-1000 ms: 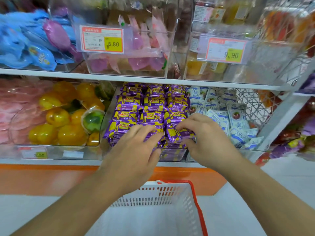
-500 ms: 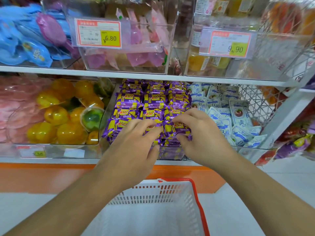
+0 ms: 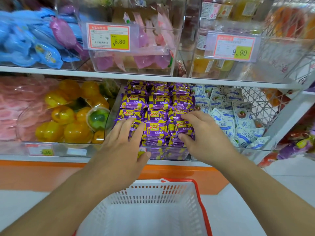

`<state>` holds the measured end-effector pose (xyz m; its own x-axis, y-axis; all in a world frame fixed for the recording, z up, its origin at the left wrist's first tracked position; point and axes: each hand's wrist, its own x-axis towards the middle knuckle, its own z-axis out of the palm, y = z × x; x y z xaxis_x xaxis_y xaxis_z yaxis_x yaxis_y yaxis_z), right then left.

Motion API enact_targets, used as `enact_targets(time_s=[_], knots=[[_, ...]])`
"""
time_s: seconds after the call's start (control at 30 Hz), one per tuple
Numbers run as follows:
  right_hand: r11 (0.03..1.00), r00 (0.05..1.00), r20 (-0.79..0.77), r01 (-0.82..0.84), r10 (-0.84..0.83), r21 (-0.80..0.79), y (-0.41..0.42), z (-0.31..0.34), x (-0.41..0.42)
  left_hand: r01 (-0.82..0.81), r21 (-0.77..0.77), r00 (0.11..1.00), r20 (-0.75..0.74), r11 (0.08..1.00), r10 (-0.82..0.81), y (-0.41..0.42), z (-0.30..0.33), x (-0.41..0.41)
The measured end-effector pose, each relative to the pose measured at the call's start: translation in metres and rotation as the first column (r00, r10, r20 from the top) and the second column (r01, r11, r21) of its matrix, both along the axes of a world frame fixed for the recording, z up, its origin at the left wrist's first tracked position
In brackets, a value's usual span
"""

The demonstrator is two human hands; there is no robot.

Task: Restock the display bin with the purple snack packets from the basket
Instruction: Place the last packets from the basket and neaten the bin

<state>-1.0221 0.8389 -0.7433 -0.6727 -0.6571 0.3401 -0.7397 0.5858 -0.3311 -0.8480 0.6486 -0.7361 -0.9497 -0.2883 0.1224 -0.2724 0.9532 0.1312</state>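
Nearest, at the bottom edge: white basket point(image 3: 170, 196) with red rim, cut off below, its visible inside showing no packets. Beyond it, orange shelf front point(image 3: 34, 174) and white shelf lip.

Above the basket, both forearms reaching to the display bin point(image 3: 170, 153), a clear tub on the lower shelf. Left hand point(image 3: 119, 149) laid flat, fingers point(image 3: 127, 126) straight and slightly spread over the front-left purple snack packets point(image 3: 156, 114), thumb down over the bin's front wall, hiding most of a small price tag there. Right hand point(image 3: 202, 135) on the front-right packet, fingers arched over its top and thumb hooked under its near edge, gripping that packet. Packets in rows of three, stacked up to the bin's front rim; rear rows shadowed under the upper shelf point(image 3: 153, 79), with little headroom there.

Just left of the bin, tub of yellow jelly cups point(image 3: 75, 132) with one green one. Just right, white-and-blue sachets point(image 3: 238, 126) touching the purple rows, then a wire basket point(image 3: 259, 103).

Farther up, clear tubs with pink pouches point(image 3: 150, 48) and blue packs point(image 3: 34, 46); price tags reading 6.80 point(image 3: 109, 37) and 9.90 point(image 3: 233, 47), smaller print unreadable. Right edge blurred.
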Motion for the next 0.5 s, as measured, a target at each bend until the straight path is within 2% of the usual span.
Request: enact_targets(time_s=[0.2,0.5], knots=[[0.999,0.999,-0.034,0.026,-0.025,0.029,-0.003,0.002,0.006,-0.011,-0.002,1.0,0.008,1.0,0.011,0.001,0.003,-0.002],[0.998,0.999,0.027,0.016,-0.018,0.065,0.002,0.01,0.007,-0.03,-0.052,0.999,0.024,0.998,0.032,0.003,0.005,-0.004]])
